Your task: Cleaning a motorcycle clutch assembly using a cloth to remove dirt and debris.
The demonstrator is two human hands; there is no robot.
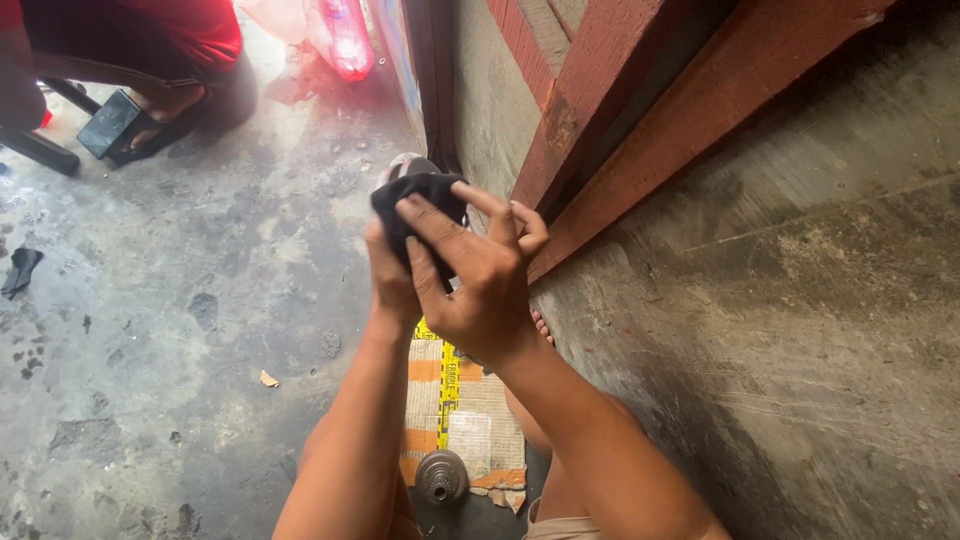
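Both hands meet in front of the person, above the concrete floor, wrapped around a dark cloth. The right hand lies on top, its back to the camera, fingers spread and curled over the cloth and pressing it down. The left hand sits underneath and is mostly hidden, its fingers closed on the cloth from below. A pale rounded edge of some object peeks out just above the cloth; what it is cannot be told. The cloth is held up off the floor, close beside the base of a reddish wooden frame that leans along a grey concrete wall. Beneath the forearms, a flattened piece of cardboard with orange and yellow tape lies on the floor, and a small round metal part rests on its near end. At the upper left, another person in red clothing sits with a sandalled foot on the floor, well apart. A pink plastic bag lies near the top, and a scrap of black material lies at the far left.
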